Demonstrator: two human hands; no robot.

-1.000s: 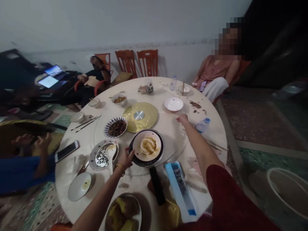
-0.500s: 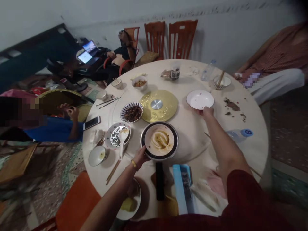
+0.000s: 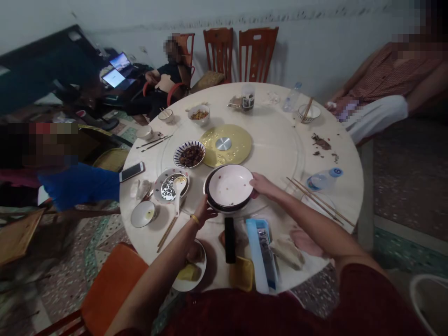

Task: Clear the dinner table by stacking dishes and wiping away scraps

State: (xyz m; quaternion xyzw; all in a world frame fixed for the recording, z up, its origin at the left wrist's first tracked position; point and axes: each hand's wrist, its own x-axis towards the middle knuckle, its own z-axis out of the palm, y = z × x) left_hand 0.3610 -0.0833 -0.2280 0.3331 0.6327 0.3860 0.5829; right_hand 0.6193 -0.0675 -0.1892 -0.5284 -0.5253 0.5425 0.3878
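Note:
My right hand (image 3: pixel 261 185) grips the right rim of a white bowl (image 3: pixel 231 184) with a few small specks inside. That bowl sits over a dark-rimmed steel pan (image 3: pixel 210 201), covering the sauce-stained dish there. Around the pan's lower left edge, my left hand (image 3: pixel 206 212) is closed, a yellow band at its wrist. Left of it a white spoon (image 3: pixel 179 186) lies across a patterned plate (image 3: pixel 159 191). A striped bowl of dark food (image 3: pixel 189 154) stands just beyond. Nearer me are a long black object (image 3: pixel 230 240) and a blue box (image 3: pixel 257 256).
A gold turntable centre (image 3: pixel 241 144) lies mid-table. Chopsticks (image 3: pixel 315 200) and a plastic bottle (image 3: pixel 324 179) lie to the right. A phone (image 3: pixel 132 171) rests at the left edge, beside a person in blue (image 3: pixel 82 186). Another person (image 3: pixel 402 79) sits at the right; one more sits behind.
My right hand has brought the white bowl from the table's right side, left and toward me, over the pan. My left hand stays at the pan. The view has shifted slightly.

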